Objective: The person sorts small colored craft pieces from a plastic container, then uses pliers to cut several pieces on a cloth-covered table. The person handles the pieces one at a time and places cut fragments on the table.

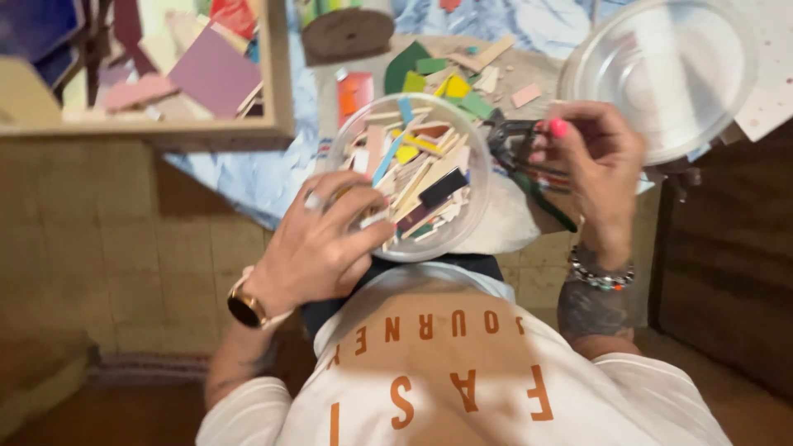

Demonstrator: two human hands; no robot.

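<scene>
Left hand [318, 244] is gripping the near rim of a clear round plastic tub [472, 140] full of coloured tile offcuts, fingers curled inside, steadying it at the table edge. Right hand [593, 169] is clamping black-handled nippers [519, 149] just beside the tub.

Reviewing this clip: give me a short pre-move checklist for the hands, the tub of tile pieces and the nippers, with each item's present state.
1. Left hand steadying the clear tub: ok, fingers over its near rim and onto the pieces.
2. Right hand gripping the nippers: ok, handles in the palm.
3. Nipper jaws free of any piece: cannot tell, blurred.
4. Tub fully supported: cannot tell, its near side juts past the table edge.
5. Empty clear bowl out of the right hand's way: not ok, it sits just behind it.
</scene>
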